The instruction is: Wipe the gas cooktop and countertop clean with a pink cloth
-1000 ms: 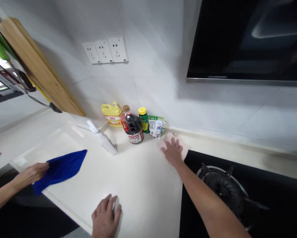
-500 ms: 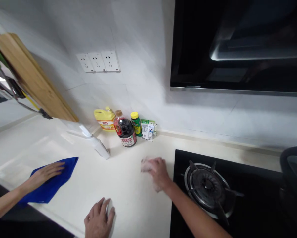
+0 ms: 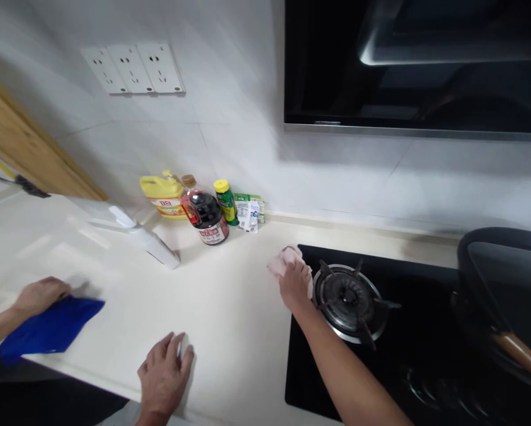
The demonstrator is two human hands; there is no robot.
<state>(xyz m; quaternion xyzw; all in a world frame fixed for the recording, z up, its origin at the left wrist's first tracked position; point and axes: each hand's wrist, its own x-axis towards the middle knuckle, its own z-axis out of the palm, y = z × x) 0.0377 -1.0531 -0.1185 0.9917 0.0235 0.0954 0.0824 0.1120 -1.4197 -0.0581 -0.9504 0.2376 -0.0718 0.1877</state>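
My right hand [image 3: 294, 284] is closed on a crumpled pale pink cloth [image 3: 285, 260], pressed on the counter at the left edge of the black gas hob [image 3: 425, 331]. My left hand [image 3: 164, 373] rests on the white counter [image 3: 230, 331] near its front edge, fingers slightly bent and thumb apart. A small pale patch shows between its thumb and forefinger; I cannot tell what it is. Close to my right hand is the burner [image 3: 347, 296] with its metal pan supports.
Another person's hand [image 3: 44, 294] touches a blue cloth [image 3: 52, 328] at left. A white spray bottle [image 3: 152, 242], yellow jug [image 3: 163, 195], dark sauce bottle [image 3: 207, 219], green bottle [image 3: 227, 204] and packets [image 3: 249, 214] stand along the wall. A wok [image 3: 505, 284] sits right.
The view has shifted right and down. My right hand has moved the pink cloth rightward to the hob's edge. The other person's hand has gone from the blue cloth's middle to its far edge.
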